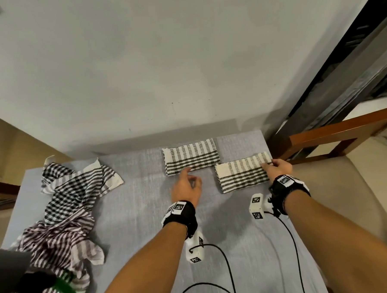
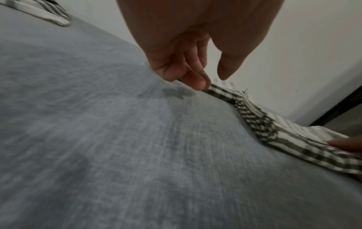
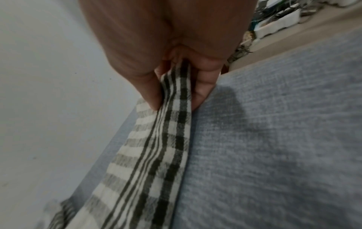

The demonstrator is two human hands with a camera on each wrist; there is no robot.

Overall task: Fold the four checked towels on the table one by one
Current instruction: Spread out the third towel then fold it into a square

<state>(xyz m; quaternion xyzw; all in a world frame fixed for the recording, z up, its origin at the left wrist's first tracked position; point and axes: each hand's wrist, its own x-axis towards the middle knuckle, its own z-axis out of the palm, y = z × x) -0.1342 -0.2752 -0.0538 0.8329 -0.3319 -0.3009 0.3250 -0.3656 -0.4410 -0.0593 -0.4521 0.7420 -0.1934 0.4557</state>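
Two woven towels folded, two still crumpled

Our right hand pinches the far right corner of the near folded towel, a flat rectangle on the grey textured table cover; our left hand hangs loosely curled, gripping nothing, beside the other folded towel. Two rumpled checked towels lie heaped at left.

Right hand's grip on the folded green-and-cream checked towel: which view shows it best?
The right wrist view: the right hand pinches the folded green-and-cream checked towel at its edge, thumb and fingers on either side. The head view shows the hand from above at the towel's far right corner. The left wrist view catches only a fingertip.
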